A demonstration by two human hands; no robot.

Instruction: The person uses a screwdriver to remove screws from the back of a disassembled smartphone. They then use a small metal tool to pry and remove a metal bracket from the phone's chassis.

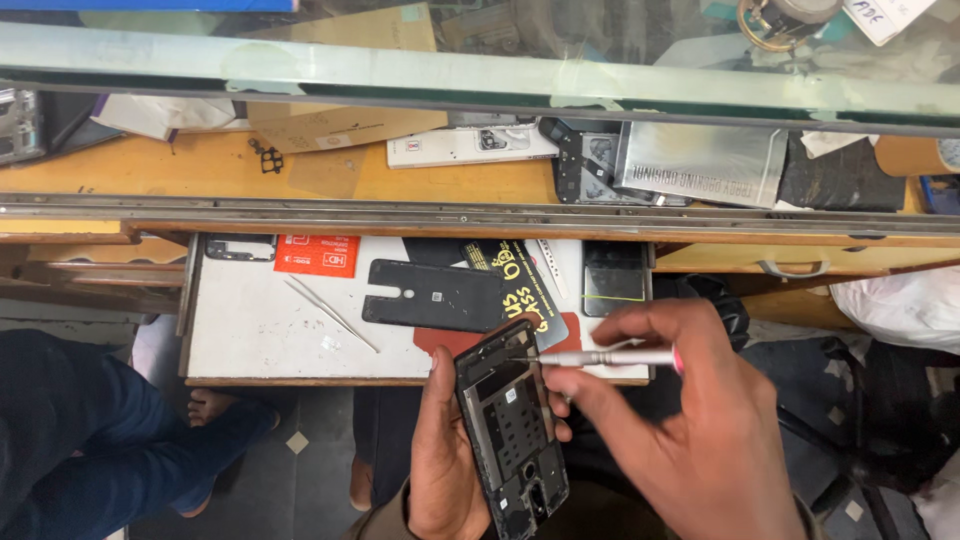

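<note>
- Cluttered repair counter up top: a glass shelf (480, 75) runs across, and under it a pulled-out white drawer board (250, 330) sits over a dark tiled floor.
- On that board lie a black phone back cover (432, 296), a red card (316, 255), a thin metal pick (330, 313) and a dark phone (614, 277), all apart from each other.
- Front and centre, the opened phone (512, 440) is held upright and slightly tilted, just below the board's front edge.
- Its back is off: black inner frame showing, a small pale sticker near the middle, camera openings toward the lower end.
- Left hand (440, 470) cradles the phone from the side, thumb pressed along its left edge, fingers curled behind it with tips peeking out on the right.
- Right hand (700, 430) pinches a slim silver screwdriver (605, 357) with a pink end cap, thumb and forefinger closed tight on the shaft.
- Screwdriver lies nearly level, tip touching the phone's upper right edge.
- Someone else's leg in blue trousers (70, 440) stands at left, foot bare on the floor.
</note>
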